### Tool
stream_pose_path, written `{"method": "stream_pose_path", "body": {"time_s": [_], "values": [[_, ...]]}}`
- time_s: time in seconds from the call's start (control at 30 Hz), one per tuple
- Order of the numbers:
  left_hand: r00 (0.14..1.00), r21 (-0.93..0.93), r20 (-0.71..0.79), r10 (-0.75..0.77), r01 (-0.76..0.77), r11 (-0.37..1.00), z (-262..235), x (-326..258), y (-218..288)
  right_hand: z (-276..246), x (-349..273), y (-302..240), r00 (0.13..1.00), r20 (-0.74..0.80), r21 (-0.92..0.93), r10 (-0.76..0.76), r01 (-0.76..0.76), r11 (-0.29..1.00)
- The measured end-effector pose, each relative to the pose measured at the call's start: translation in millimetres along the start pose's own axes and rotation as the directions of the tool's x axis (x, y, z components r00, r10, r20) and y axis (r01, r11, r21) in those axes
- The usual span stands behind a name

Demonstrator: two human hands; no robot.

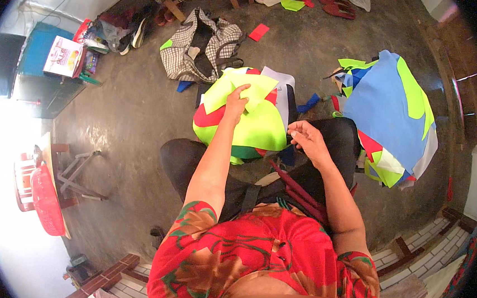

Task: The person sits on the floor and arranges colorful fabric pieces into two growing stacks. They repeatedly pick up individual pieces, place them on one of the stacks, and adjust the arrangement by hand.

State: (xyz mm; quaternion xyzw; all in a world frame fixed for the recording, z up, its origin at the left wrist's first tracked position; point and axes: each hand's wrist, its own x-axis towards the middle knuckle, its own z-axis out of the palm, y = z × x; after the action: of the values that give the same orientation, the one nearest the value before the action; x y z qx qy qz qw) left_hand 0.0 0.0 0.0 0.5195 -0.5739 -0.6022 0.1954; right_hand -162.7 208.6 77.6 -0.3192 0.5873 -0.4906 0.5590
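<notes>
A heap of fabric pieces in neon yellow, red, white and green lies on the floor before my crossed legs. My left hand [236, 101] rests on a neon yellow cloth piece [263, 85] on top, its index finger stretched out and the thumb apart. Below it spreads a larger neon yellow cloth [251, 129]. At the heap's right side, close to my knee, my right hand [308, 140] is closed, fingertips and thumb drawn together. Something small and dark shows by those fingertips, too small to name.
To the right stands a big pile of cloth under a blue sheet [379, 104]. A checked bag [193, 47] lies open beyond the heap. A red scrap [259, 32] and blue scrap [309, 103] lie on the floor. A red chair [48, 198] is at the left.
</notes>
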Motion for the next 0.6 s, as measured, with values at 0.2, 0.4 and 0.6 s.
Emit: {"method": "stream_pose_path", "body": {"time_s": [0.2, 0.4, 0.6], "values": [[0.987, -0.194, -0.013, 0.162, -0.161, 0.968, -3, 5, -25, 5, 2, -6, 0.999, 0.034, 0.016, 0.019, -0.019, 1.000], [0.975, 0.109, -0.025, 0.223, -0.219, 0.970, -1, 3, 14, 3, 4, -3, 0.999, 0.047, -0.002, -0.015, 0.015, 1.000], [0.913, 0.163, -0.041, 0.406, -0.395, 0.904, -4, 3, 71, 2, 5, -1, 0.998, 0.053, -0.033, -0.015, 0.017, 0.999]]}}
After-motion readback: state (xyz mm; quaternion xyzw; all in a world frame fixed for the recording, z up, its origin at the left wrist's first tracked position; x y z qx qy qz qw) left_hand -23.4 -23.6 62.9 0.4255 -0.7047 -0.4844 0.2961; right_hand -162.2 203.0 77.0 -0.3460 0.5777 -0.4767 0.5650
